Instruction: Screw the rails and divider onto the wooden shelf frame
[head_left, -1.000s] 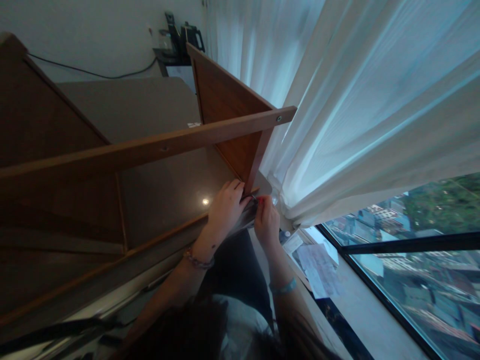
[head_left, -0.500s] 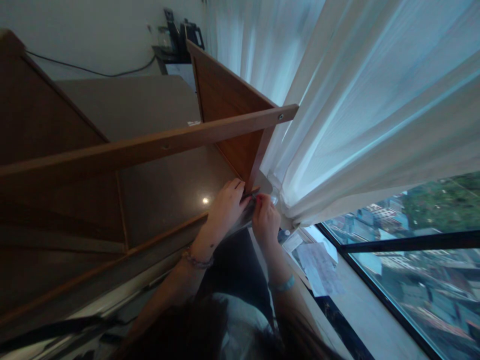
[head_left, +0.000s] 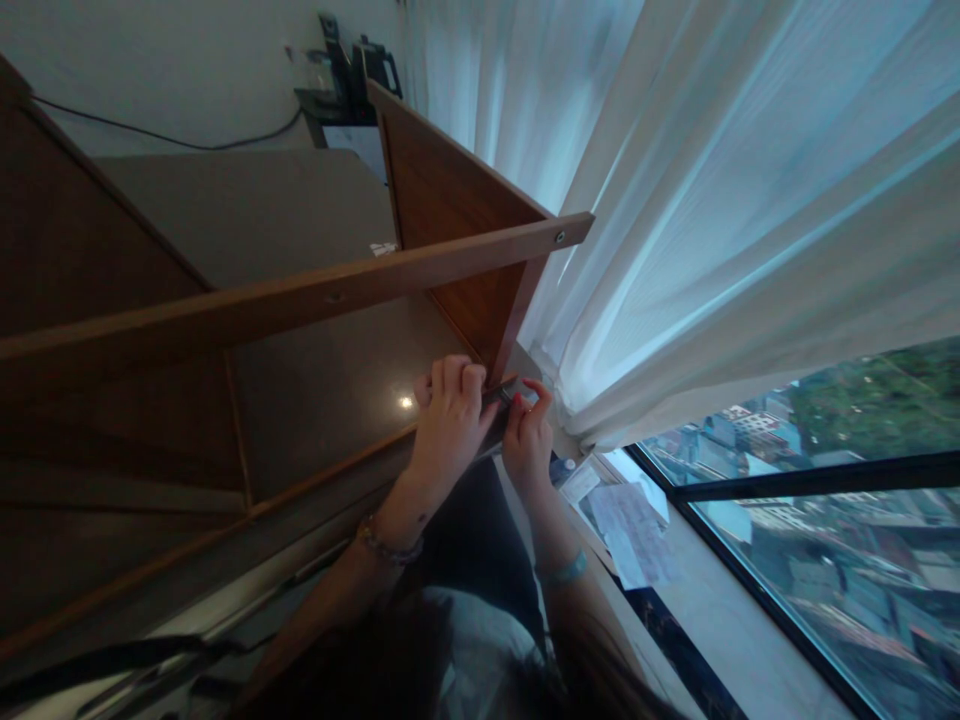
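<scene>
My left hand is closed, its fingers curled at the foot of an upright wooden side panel. Its thumb reaches toward a small dark piece at the corner of the wood-edged surface. On the other side of that piece is my right hand, thumb and fingers pinched together at it and the index finger bent up. What the fingertips hold is too small and dark to make out. Above both hands runs a long wooden rail with a metal fastener near its right end.
White curtains hang close on the right, beside a window. Papers lie on the sill below. A black kettle stands at the back by the wall, and a cable runs along it. Another wooden panel rises at left.
My left hand has rolled over, its fingers curling more with the knuckles up. My right index finger has lifted away from the pinch. The dark piece shows more now.
</scene>
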